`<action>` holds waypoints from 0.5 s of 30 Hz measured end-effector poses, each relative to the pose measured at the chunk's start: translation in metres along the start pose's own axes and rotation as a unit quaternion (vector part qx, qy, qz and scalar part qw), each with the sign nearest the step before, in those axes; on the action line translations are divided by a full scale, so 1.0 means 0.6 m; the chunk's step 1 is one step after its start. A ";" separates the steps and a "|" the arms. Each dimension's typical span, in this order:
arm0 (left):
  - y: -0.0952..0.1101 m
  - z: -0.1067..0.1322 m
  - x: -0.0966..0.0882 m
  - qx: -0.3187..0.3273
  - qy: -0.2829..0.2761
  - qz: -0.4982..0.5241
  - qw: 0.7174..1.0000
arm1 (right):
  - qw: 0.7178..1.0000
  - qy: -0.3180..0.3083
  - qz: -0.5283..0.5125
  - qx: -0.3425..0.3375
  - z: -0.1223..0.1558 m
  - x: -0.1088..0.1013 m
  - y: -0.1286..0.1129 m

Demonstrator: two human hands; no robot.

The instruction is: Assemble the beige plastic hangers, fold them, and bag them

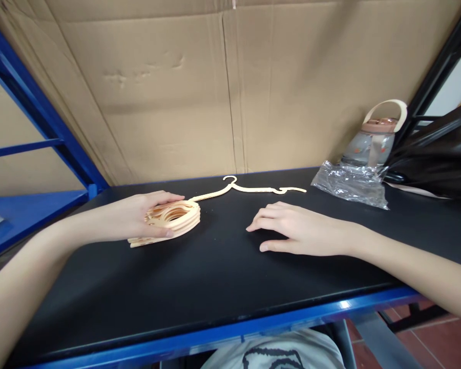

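Observation:
My left hand [148,218] lies over a stack of cream plastic folded hangers [188,219], thumb along the near side and fingers over the far side. The palm hides the stack's left part. Behind it, one unfolded cream hanger [249,189] lies on the black tabletop, its hook pointing to the back and its arms spread left and right. The left arm's tip ends close to the stack. My right hand [297,230] is over the table right of centre, palm down, fingers slightly bent and apart, holding nothing.
A clear bottle [369,146] with a pink lid and cream handle stands at the back right, a crumpled clear plastic bag [351,182] before it. A black bag [438,148] sits farther right. Cardboard [169,92] closes off the back, and a blue frame [72,159] stands at left.

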State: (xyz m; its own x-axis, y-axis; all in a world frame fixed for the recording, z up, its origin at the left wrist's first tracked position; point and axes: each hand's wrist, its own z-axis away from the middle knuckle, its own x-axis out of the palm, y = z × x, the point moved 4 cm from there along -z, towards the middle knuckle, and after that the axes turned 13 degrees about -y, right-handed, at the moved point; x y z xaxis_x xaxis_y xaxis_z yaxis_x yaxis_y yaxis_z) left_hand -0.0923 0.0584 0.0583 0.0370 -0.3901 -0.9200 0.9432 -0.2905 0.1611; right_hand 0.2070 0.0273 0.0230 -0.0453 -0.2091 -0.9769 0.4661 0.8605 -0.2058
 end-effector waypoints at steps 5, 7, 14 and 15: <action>-0.003 -0.005 0.003 0.005 -0.010 -0.001 1.000 | 1.000 0.004 -0.002 -0.004 0.002 -0.001 0.000; -0.003 -0.005 0.003 -0.004 -0.011 0.000 1.000 | 1.000 0.003 0.000 -0.004 0.003 0.000 0.001; 0.003 0.000 0.002 -0.010 -0.015 0.019 1.000 | 1.000 0.001 0.000 -0.003 0.002 -0.001 0.000; 0.002 0.001 0.001 -0.015 0.000 0.015 1.000 | 1.000 0.002 -0.001 -0.003 0.001 -0.001 0.000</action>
State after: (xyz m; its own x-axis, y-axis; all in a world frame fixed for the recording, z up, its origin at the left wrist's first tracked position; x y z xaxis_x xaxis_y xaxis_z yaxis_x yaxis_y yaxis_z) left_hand -0.0912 0.0573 0.0582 0.0654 -0.3982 -0.9150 0.9511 -0.2524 0.1778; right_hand 0.2077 0.0269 0.0239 -0.0490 -0.2090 -0.9767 0.4611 0.8627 -0.2078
